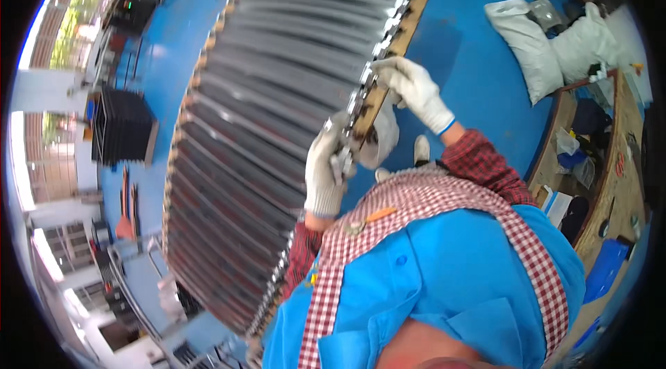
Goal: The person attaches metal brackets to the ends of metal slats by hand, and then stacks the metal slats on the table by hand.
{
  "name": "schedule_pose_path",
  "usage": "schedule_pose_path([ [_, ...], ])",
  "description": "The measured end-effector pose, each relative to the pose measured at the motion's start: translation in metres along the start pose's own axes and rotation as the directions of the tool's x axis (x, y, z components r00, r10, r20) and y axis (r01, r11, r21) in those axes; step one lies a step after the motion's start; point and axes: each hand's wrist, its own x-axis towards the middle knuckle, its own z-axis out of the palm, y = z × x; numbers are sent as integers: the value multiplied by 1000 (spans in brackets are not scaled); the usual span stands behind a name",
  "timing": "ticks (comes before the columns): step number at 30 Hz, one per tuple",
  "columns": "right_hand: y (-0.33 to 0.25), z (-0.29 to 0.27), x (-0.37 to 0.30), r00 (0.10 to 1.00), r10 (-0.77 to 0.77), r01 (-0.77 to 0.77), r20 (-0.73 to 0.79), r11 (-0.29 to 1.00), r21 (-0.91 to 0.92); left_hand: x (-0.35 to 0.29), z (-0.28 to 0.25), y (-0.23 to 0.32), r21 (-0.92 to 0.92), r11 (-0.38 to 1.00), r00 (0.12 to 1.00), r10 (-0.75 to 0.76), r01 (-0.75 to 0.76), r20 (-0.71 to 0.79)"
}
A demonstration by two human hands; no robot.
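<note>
Head view: metal clips line the right edge of the ribbed dark panel, wooden strip just outside them. Left hand, gloved, at that edge, fingers curled around small shiny metal pieces. Right hand, gloved, farther up the panel's edge, fingertips at the clips; can't tell if gripping.

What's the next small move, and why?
Probably the right hand should press lightly on the row of metal fittings: it sits at that edge of the ribbed black panel, and the left hand is near the same edge, perhaps able to steady it. Any loose fitting isn't discernible.
</note>
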Motion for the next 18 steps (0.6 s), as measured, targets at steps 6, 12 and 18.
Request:
schedule_pose_path([
  [6,-47,19,-11,851,326,-343,413,939,-34,14,20,-15,154,983,993,110,-104,-32],
  [12,-37,6,-16,922,236,-253,308,967,17,13,8,-20,304,949,996,74,-83,41],
  [18,22,-29,27,975,-149,23,-167,810,-587,7,-5,-15,209,977,999,-41,35,24],
])
